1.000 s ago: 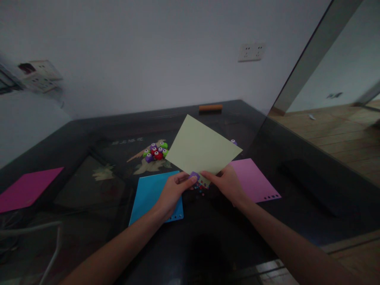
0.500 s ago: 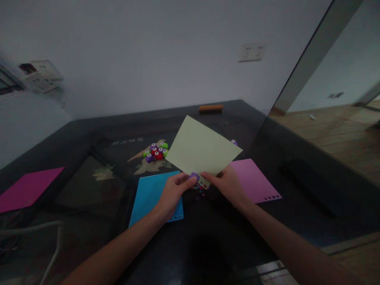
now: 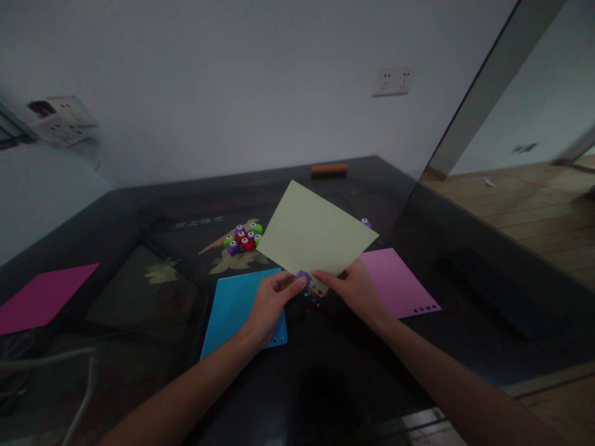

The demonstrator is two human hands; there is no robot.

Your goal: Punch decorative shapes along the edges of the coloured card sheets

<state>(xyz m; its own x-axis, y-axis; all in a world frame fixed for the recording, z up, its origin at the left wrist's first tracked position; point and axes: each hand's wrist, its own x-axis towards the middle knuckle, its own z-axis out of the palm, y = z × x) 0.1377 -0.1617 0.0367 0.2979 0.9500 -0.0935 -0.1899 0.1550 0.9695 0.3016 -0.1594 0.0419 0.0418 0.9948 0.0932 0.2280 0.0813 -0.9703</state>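
A pale yellow sheet of paper (image 3: 316, 229) is held up in front of me, one corner pointing down toward me. My right hand (image 3: 357, 288) grips its lower right edge, thumb on top. At the lower left edge, my left hand (image 3: 274, 300) is closed on a small purple craft punch (image 3: 303, 275), thumb pressed on it. The punch sits around the paper's edge. Beside it, small punched holes show along the lower corner. Tiny coloured paper bits (image 3: 316, 300) lie on the dark table below. My fingers under the sheet are hidden.
A blue sheet (image 3: 237, 303) lies under my left forearm, a pink sheet (image 3: 400, 282) with punched holes at right. Several purple, green and red punches (image 3: 244, 238) cluster behind. A magenta sheet (image 3: 46, 296) lies far left, an orange-brown roll (image 3: 329, 168) by the wall, a dark oblong thing (image 3: 483, 288) at right.
Both hands stay almost where they were, still on the paper and the purple punch. The punch and paper have shifted only very slightly; the whole view drifts a little.
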